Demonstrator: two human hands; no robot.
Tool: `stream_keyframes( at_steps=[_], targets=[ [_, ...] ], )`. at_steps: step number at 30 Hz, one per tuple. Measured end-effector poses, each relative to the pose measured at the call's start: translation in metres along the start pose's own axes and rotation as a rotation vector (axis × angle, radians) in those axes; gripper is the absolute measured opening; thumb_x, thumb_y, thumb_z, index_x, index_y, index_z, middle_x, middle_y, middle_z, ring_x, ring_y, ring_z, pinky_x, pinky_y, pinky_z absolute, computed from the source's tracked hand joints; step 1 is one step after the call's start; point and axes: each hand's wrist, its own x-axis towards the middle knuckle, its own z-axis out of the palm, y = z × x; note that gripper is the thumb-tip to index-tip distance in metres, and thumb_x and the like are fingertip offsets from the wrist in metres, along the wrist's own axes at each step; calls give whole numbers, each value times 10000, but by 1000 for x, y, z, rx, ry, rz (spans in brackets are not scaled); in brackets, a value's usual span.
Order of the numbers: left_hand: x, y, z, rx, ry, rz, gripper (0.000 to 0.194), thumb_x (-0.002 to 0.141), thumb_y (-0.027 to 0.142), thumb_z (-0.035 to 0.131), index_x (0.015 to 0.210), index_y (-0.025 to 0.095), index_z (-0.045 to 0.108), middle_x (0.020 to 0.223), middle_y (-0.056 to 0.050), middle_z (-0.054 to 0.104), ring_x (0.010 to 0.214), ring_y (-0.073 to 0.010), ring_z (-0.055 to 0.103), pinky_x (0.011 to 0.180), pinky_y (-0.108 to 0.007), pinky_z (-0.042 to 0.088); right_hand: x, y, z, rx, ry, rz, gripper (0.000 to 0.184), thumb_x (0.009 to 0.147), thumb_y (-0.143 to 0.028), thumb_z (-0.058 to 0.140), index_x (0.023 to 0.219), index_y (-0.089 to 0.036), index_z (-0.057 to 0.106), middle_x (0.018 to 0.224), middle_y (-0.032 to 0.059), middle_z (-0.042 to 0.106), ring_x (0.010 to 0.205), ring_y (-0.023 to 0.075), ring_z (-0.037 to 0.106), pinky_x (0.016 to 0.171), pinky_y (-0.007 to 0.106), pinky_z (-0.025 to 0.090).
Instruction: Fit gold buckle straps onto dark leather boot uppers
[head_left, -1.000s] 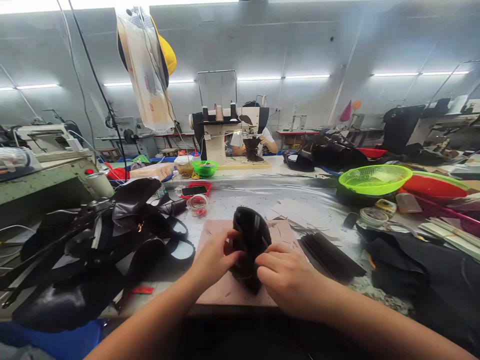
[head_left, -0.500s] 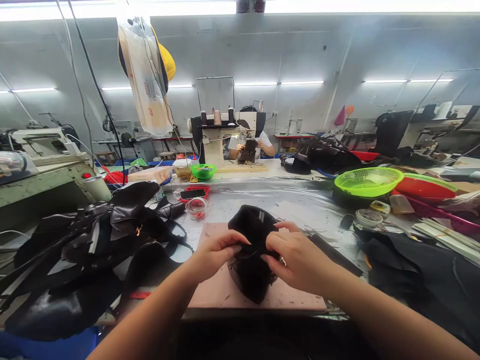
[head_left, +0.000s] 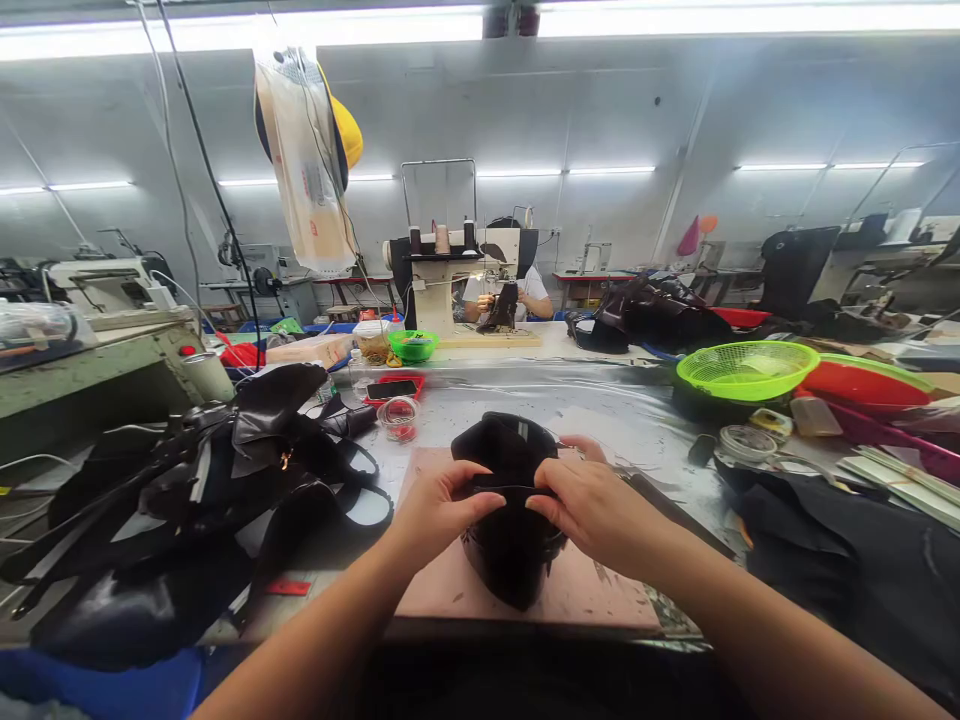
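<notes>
A black pouch-like piece [head_left: 510,565], soft and folded, rests on a pinkish board [head_left: 435,590] in front of me; I cannot make out its exact kind. My left hand [head_left: 442,510] pinches an edge across its middle between thumb and fingers. On the other side, my right hand [head_left: 585,500] grips the same edge, with thumb and index finger a short way from the left thumb. A small light strip shows inside the piece's upper part. The fingers partly cover the piece.
Shiny black leather pieces [head_left: 135,590] are heaped at the left; black material [head_left: 825,560] lies at the right. Beyond are a phone [head_left: 391,390] in a red tray, a clear round tub [head_left: 398,417] and a green basket [head_left: 750,368]. A person sits behind a sewing machine [head_left: 442,290].
My hands have shifted along the edge, and both thumbs now lie on its near side. The edge looks straighter between them. The whole view has shifted slightly.
</notes>
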Motion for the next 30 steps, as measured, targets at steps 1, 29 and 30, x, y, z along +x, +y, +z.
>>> stream_keyframes(
  at_steps=[1,29,30],
  targets=[
    [0,-1,0,-16,-6,-7,210,616,275,678,785,159,635,674,10,605,653,-136,546,616,-249,431,0,0,0,1,0,1,179,895,-252,387,731,-199,436,591,-38,540,539,128,522,927,467,276],
    [-1,4,-13,32,-144,149,110,679,259,619,731,169,655,902,-46,568,851,-172,510,741,-283,401,2,9,-3,80,55,-25,202,857,-285,443,674,-199,431,599,-39,515,548,116,486,958,473,233],
    [-1,12,-15,207,-173,215,104,686,244,613,751,172,648,927,-49,565,883,-182,503,772,-297,391,3,7,-2,70,62,-31,206,855,-283,445,668,-199,433,588,-40,509,543,116,484,956,468,237]
  ],
)
